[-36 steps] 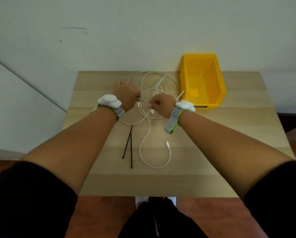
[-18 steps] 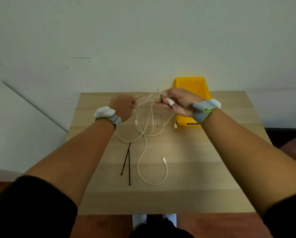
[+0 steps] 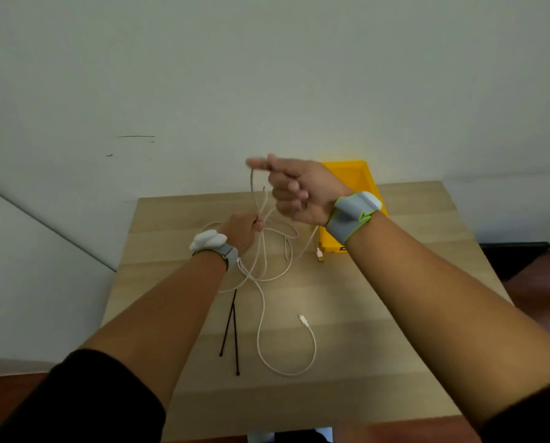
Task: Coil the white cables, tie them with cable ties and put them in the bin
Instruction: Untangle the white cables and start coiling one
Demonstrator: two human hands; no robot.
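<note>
White cables (image 3: 261,318) lie tangled on the wooden table (image 3: 379,330), with one long loop reaching toward the near edge. My left hand (image 3: 240,231) pinches strands of a white cable just above the tangle. My right hand (image 3: 294,190) is raised higher, thumb and finger shut on the same cable, which hangs down in a thin loop to my left hand. Two black cable ties (image 3: 232,330) lie side by side left of the long loop. The yellow bin (image 3: 360,174) stands at the back, partly hidden behind my right wrist.
A loose connector with a gold tip (image 3: 320,254) lies beside the bin's front wall. A pale wall rises right behind the table. Reddish floor shows to the right and below the near edge.
My right hand has lifted up and left, pulling a cable strand into the air. My left hand stays low on the tangle. The view has tilted upward.
</note>
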